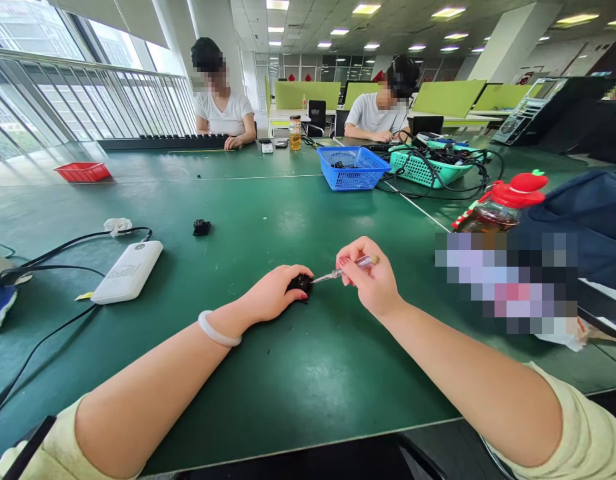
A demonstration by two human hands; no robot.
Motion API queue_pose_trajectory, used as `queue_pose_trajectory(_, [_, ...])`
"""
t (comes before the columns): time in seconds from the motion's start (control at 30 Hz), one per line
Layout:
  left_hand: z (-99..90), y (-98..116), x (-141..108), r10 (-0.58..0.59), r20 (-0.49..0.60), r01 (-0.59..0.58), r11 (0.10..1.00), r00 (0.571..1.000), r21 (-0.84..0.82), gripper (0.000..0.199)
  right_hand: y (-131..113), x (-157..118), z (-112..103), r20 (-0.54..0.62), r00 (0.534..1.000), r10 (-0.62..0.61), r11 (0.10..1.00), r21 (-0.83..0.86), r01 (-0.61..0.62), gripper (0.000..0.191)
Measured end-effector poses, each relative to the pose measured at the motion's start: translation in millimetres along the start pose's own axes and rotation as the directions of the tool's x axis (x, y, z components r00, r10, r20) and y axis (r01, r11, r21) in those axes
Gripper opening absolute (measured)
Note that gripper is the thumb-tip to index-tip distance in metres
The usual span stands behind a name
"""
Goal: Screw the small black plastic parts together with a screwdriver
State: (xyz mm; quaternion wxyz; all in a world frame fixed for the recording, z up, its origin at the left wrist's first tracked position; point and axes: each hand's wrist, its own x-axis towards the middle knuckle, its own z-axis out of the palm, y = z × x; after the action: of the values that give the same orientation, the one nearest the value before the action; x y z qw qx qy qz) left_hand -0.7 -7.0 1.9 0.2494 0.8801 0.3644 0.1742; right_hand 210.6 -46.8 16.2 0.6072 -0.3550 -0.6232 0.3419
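Observation:
A small black part [300,285] rests on the green table [288,373], gripped between the thumb and fingers of my left hand [273,293]. My right hand [371,277] is closed around the clear handle of a thin screwdriver [338,273], which lies nearly level. Its metal tip points left and meets the right side of the black part. Fine details of the part are too small to make out. Farther back and to the left, a similar small black piece [201,227] sits on the table, touched by neither hand.
At the left are a white power bank [129,272] with black cables and a red tray [83,172]. Behind stand a blue basket [353,170] and a green basket [428,168] with cables. A red-lidded bottle [508,200] is at the right. Two people sit across the table.

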Motion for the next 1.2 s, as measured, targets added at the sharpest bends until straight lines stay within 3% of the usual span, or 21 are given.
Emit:
queue_pose_trajectory(0.27, [1.8,-1.9,0.1,0.022,-0.007,-0.022,1.000,1.000,-0.009,0.031,-5.6,-7.6,1.8,0.044,0.983,-0.179,0.983,-0.018,0.180,0.020])
queue_pose_trajectory(0.6, [0.6,-0.6,-0.1,0.022,-0.003,-0.022,0.999,1.000,-0.023,0.031,-7.8,-8.4,2.5,0.108,0.978,-0.177,0.982,-0.053,0.184,0.019])
queue_pose_trajectory(0.8, [0.6,1.7,-0.6,0.007,0.000,-0.007,1.000,1.000,-0.025,0.030,-9.5,-4.1,-3.0,0.341,0.930,-0.137,0.977,-0.108,0.184,0.020])
queue_pose_trajectory(0.9, [0.5,2.3,-0.3,0.002,0.003,-0.002,1.000,1.000,-0.018,0.030,-5.4,1.2,-7.1,0.376,0.922,-0.087,0.990,-0.074,0.124,0.019])
queue_pose_trajectory(1.07, [1.3,0.5,-0.2,-0.004,0.004,0.004,1.000,1.000,-0.023,0.033,9.0,8.7,-9.7,0.182,0.975,0.128,0.979,0.133,-0.153,0.016])
queue_pose_trajectory(1.2, [1.2,-0.3,-0.5,-0.008,0.002,0.008,0.999,1.000,-0.032,0.033,16.0,12.4,-4.2,0.055,0.927,0.370,0.875,0.314,-0.368,0.021])
